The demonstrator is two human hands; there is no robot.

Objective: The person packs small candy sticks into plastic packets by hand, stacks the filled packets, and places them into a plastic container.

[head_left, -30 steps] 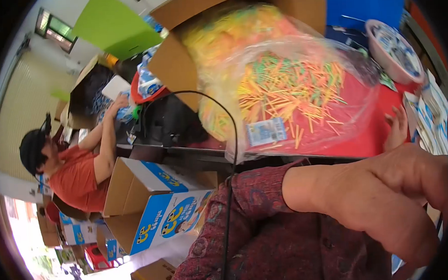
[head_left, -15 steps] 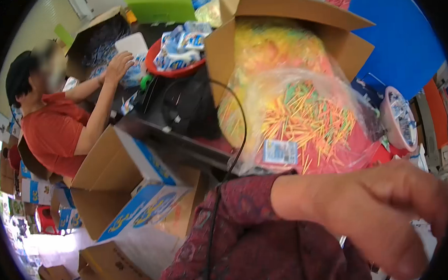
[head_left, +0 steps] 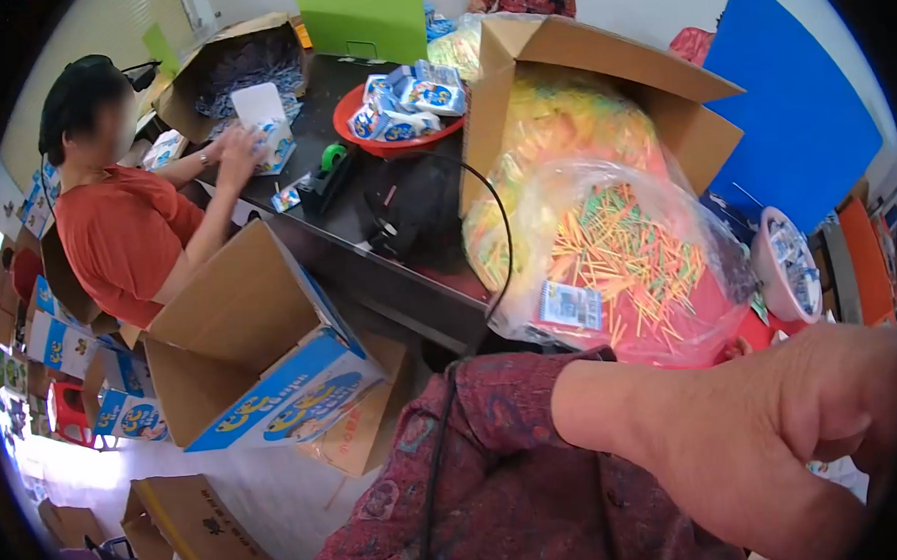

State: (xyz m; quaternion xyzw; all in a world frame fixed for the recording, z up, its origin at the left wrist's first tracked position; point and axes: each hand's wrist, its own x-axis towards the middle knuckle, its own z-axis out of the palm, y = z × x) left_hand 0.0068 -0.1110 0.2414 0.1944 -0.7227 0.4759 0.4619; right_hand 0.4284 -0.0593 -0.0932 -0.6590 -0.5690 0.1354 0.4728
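My left hand (head_left: pixel 766 436) reaches across the lower right of the head view, its sleeve dark red and patterned. The thumb points down and the other fingers bend towards the dark lens edge, so their tips and anything between them are hidden. Just beyond the wrist lies a clear plastic bag (head_left: pixel 629 167) of thin orange, yellow and green sticks (head_left: pixel 622 247). On its near left part rests a small blue-and-white printed packet (head_left: pixel 571 306). My right hand cannot be made out; a small skin-coloured patch shows behind my left wrist, whose owner I cannot tell.
A cardboard carton (head_left: pixel 482 118) stands behind the bag. Left of it are a red basin (head_left: pixel 403 145) of packets, a tape dispenser (head_left: pixel 329 175) and an open blue-printed carton (head_left: pixel 274 408). A co-worker in orange (head_left: pixel 121 239) handles a white box (head_left: pixel 275 147). A pink basin (head_left: pixel 768 266) stands right.
The view has shifted, and the table things appear slightly further right. The co-worker's hands have come down onto the white box. My left hand stays at the lower right.
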